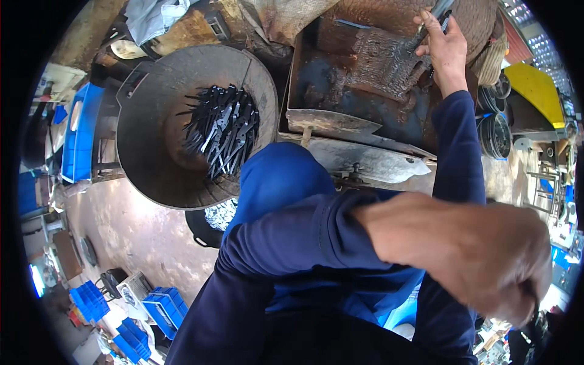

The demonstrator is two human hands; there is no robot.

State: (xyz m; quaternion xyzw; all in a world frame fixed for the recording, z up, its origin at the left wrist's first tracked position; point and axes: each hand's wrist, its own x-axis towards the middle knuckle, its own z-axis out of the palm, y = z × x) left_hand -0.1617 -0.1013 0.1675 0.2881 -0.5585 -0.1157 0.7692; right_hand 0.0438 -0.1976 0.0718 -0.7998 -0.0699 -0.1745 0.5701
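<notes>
My right hand [447, 58] reaches over a rusty, wet metal trough [298, 91] at the upper right. Its fingers close round a slim dark metal piece [447, 19], beside a grey pipe [440, 7]. The piece's exact kind cannot be made out. My left forearm crosses in front of my body to the right. At its end my left hand [480, 249] is curled into a fist, close to the camera and slightly blurred. Something dark shows below its fingers, too unclear to name. Left of the trough, a big round metal basin [143, 158] contains a heap of dark, slender metal pieces [225, 131].
A black tub [198, 231] with small shiny parts stands beneath the basin. Blue crates [167, 310] sit on the floor at lower left, and a blue bin [82, 134] at far left. Dark round containers [496, 134] and a yellow panel [535, 91] are at right.
</notes>
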